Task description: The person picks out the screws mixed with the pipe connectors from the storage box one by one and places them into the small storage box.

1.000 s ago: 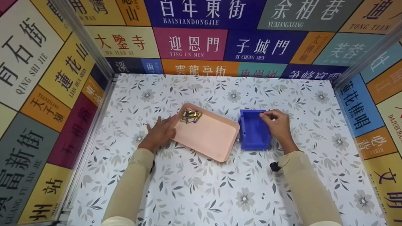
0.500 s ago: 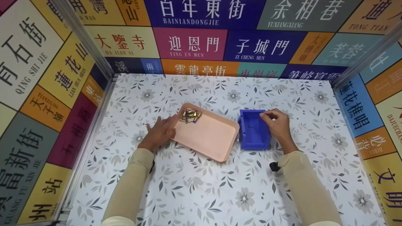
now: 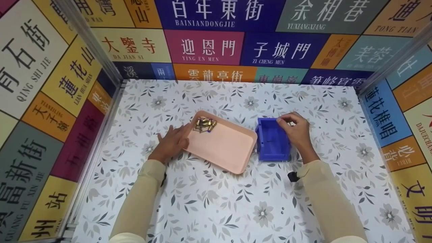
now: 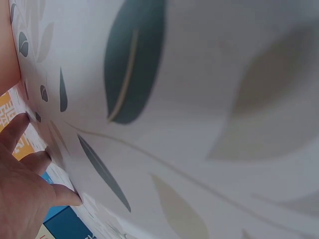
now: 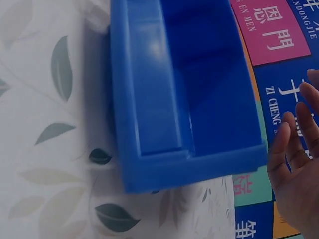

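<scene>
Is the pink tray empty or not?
Not empty: in the head view, the tray holds small brass-coloured pieces clustered in its far corner.

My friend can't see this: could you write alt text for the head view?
A person's left hand is at the left end of a pink tray, the right hand at the right rim of a blue bin. Small brassy pieces lie in the tray's far left corner and a thin dark thing in the bin.
</scene>
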The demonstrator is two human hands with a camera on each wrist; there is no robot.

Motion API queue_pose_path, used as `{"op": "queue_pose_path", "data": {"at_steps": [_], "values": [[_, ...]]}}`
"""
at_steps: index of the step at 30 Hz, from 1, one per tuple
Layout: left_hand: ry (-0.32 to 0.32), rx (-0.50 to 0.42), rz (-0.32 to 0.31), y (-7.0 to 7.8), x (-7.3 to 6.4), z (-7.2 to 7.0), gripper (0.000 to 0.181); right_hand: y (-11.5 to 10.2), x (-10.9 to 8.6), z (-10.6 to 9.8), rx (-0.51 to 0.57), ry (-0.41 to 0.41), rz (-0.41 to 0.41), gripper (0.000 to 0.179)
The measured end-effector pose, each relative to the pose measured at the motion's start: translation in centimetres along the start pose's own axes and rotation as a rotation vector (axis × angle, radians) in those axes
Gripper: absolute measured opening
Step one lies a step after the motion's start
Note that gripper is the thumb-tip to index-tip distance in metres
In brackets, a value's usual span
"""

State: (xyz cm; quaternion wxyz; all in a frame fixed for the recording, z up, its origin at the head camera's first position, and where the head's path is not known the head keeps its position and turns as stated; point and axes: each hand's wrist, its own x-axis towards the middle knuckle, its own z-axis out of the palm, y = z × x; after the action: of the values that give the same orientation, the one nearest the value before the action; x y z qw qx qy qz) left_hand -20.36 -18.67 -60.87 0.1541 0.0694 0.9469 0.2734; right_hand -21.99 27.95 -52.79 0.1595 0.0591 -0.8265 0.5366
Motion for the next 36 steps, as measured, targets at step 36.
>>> {"op": "queue_pose_path", "data": {"at_steps": [36], "values": [[-0.009, -0.015, -0.020, 0.1, 0.1, 0.1, 0.060, -1.9, 1.0, 9.3, 0.164, -0.168, -0.027, 0.015]]}}
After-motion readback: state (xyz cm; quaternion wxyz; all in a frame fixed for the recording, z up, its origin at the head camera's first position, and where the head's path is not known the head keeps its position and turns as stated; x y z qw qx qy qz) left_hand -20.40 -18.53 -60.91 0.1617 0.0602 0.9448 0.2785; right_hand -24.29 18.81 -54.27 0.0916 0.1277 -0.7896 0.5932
